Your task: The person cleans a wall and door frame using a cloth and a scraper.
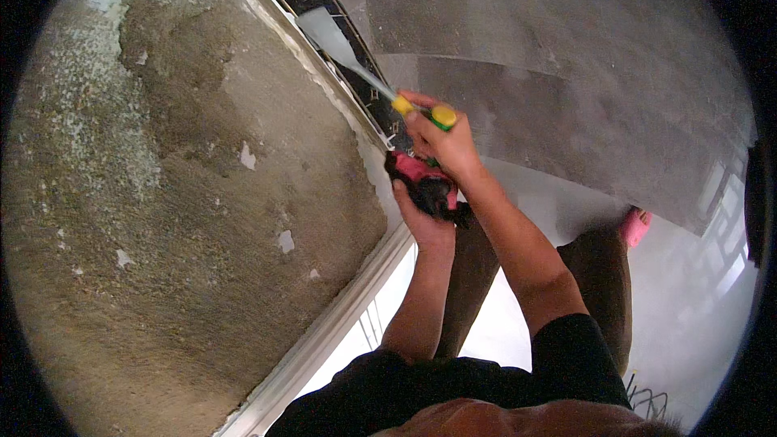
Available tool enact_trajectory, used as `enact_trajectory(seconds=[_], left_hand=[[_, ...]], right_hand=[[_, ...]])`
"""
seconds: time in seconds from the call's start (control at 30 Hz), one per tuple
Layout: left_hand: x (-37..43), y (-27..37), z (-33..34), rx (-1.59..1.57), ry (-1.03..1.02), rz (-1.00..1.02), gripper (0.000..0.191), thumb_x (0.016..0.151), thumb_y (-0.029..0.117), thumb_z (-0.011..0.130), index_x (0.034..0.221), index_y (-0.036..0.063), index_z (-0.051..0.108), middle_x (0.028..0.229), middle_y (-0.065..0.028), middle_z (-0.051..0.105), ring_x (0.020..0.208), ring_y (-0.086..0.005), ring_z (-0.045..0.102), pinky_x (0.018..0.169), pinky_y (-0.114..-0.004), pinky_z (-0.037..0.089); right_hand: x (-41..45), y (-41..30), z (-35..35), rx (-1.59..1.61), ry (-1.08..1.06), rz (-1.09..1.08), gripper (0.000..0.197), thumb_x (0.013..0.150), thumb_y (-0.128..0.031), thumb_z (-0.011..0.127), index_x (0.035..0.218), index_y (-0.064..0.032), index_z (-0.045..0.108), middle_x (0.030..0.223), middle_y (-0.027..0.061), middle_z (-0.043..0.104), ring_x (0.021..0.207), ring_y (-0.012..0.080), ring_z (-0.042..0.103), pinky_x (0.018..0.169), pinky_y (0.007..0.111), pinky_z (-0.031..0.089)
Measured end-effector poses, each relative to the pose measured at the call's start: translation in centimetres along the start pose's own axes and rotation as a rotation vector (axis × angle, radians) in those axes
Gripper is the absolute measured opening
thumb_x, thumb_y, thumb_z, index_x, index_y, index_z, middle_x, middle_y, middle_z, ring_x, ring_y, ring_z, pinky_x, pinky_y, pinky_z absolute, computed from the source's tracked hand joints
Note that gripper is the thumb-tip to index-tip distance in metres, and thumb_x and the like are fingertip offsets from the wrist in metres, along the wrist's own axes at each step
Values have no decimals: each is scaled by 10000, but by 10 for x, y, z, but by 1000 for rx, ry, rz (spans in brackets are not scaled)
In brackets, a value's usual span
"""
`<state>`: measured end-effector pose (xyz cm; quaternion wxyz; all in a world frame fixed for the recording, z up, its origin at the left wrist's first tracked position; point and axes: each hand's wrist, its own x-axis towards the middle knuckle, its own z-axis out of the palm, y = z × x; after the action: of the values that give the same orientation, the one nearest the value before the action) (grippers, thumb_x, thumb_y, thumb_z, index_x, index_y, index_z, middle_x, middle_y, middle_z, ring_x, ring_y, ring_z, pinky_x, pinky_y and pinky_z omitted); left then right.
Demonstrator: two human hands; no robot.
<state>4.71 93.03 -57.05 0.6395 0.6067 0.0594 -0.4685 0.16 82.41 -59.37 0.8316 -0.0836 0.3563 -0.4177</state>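
My right hand grips a long-necked scraper by its yellow and green handle. Its broad flat blade points up and left, in front of a dark patterned border strip at the foot of the wall; whether it touches cannot be told. Just below, my left hand holds a bundled pink and black thing, perhaps a cloth or glove. Both hands are close to the corner of the bare, stained wall, from which much of the white coating is gone.
A white moulded frame edges the wall at lower left, beside a bright opening. Grey floor tiles lie to the right. My foot in a pink slipper rests near the tile edge. Thin metal rods show at lower right.
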Motion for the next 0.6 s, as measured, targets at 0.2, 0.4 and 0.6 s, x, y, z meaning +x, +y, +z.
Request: enact_trajectory(seconds=[0.2,0.4,0.6], left_hand=[[-12,-28,-9,-127,72,-184,466,923,466,427,1249,135,463,1153,-51,554,1059,-220,533,919,-382,426],[4,-10,-4,70,52,31,519,902,537,423,1231,138,470,1140,-57,557,1043,-215,544,914,-382,434],[-11,-31,0,-31,110,-104,495,910,521,419,1213,135,489,1147,-51,555,1044,-210,541,892,-362,437]], right_hand=[[-22,21,-34,-146,-35,97,344,875,-102,563,1200,10,561,577,-41,442,471,41,354,419,212,278],[3,0,-11,34,-23,74,316,873,-140,590,1176,-48,601,596,-47,481,472,47,393,415,211,315],[-12,10,-33,-256,-25,124,301,873,-153,602,1161,-66,615,567,-52,475,458,46,397,407,220,321]])
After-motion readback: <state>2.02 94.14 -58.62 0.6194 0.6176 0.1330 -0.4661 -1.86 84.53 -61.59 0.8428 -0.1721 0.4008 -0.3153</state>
